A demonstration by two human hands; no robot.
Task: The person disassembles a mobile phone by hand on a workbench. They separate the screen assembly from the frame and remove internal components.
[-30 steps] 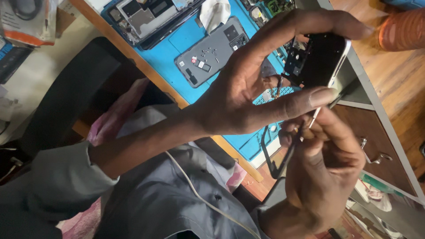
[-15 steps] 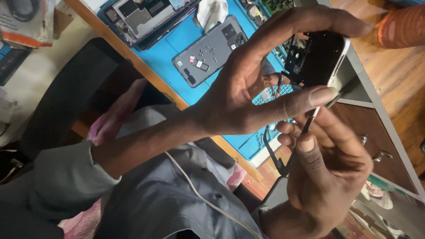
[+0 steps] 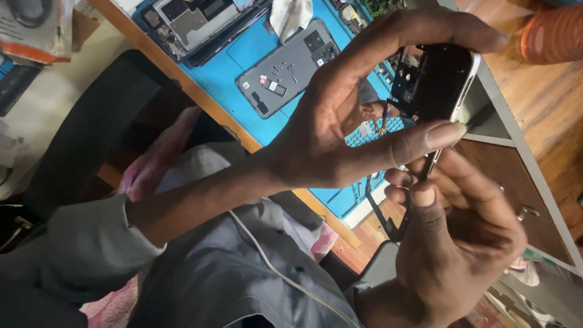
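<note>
blue mat (image 3: 243, 64) covers the counter at upper left; our left hand (image 3: 340, 121) pinches the thin, fragile phone frame (image 3: 434, 82) by its edges, upper right; right hand (image 3: 455, 243) fingers close on a slim tool (image 3: 428, 167).

A glossy black phone frame (image 3: 432, 78) with a shiny silver metal edge is catching light above a matt blue rubbery mat (image 3: 255, 51), while a matt grey plastic back cover (image 3: 285, 68), crumpled white cloth (image 3: 290, 15) and polished wooden floor (image 3: 549, 91) are showing around.
</note>
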